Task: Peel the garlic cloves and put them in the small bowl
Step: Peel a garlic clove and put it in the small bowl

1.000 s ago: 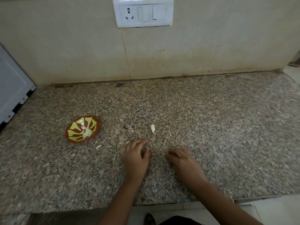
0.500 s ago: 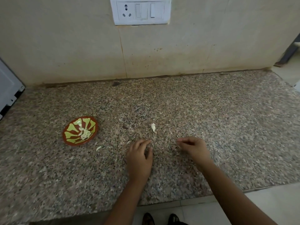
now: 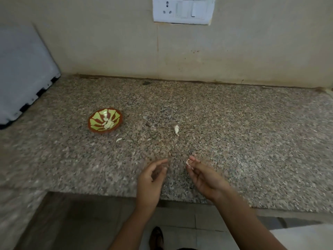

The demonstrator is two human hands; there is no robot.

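A speckled granite bench [image 3: 252, 141] runs across the view and meets a plain beige wall [image 3: 108, 51] along a dark, grimy seam. A white switch plate with a socket [image 3: 183, 9] sits high on the wall. A white appliance panel [image 3: 21, 73] stands at the bench's left end. Below the front edge lie pale floor tiles [image 3: 207, 231]. The light is dim and even

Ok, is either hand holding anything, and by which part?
The right hand pinches a small pale garlic piece at its fingertips; which part is unclear. The left hand holds nothing.
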